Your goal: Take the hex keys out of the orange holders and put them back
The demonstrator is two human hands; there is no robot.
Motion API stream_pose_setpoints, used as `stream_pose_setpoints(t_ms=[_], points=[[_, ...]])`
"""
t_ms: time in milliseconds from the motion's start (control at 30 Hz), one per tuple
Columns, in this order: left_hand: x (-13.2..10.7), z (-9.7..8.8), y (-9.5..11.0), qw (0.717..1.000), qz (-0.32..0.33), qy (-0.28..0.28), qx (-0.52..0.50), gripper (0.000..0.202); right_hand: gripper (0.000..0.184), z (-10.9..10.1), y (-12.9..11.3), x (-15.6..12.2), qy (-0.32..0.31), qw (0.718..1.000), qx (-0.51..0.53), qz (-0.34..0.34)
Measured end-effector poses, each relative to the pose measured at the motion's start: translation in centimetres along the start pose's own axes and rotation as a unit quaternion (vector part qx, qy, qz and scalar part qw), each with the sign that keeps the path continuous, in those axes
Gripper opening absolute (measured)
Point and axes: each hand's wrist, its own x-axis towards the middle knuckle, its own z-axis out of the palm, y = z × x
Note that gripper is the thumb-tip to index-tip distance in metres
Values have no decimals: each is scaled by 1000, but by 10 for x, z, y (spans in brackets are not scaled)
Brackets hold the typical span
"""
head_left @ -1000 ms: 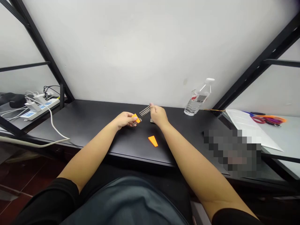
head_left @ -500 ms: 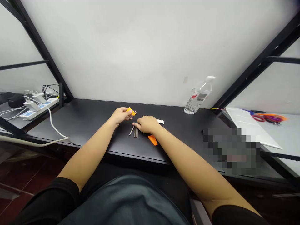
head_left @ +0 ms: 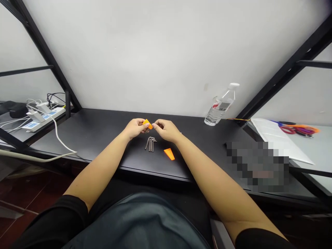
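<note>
My left hand (head_left: 136,128) is closed on an orange hex key holder (head_left: 147,123), with thin hex keys showing beneath it. My right hand (head_left: 166,130) is pinched at the holder's right edge; what its fingertips grip is too small to make out. Below the hands, several L-shaped hex keys (head_left: 150,144) lie side by side on the black desk (head_left: 103,138). A flat orange plastic piece (head_left: 169,154) rests to their right, near my right wrist. Something white behind that wrist is mostly covered.
A water bottle (head_left: 220,106) stands by the wall at the back right. On the right lie a white packet (head_left: 277,138), scissors (head_left: 298,130) and a blurred-out dark item (head_left: 256,166). A power strip (head_left: 44,119) with plugs sits left, its white cable (head_left: 58,136) crossing the desk edge.
My right hand has lifted off the loose hex keys and moved up to the holder, uncovering their bent ends. My left hand has shifted slightly right with the holder.
</note>
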Motion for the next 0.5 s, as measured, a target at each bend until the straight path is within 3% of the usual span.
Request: stream_pose_setpoints(t_ms=[200, 400, 500], points=[[0, 0, 2, 1000, 3, -23, 10, 42, 28, -5, 4, 0, -33, 999, 13, 0], [-2, -1, 4, 998, -57, -33, 1, 44, 27, -17, 12, 3, -7, 997, 66, 48], [-3, 0, 4, 996, -69, -57, 0, 42, 28, -25, 16, 3, -34, 991, 113, 69]])
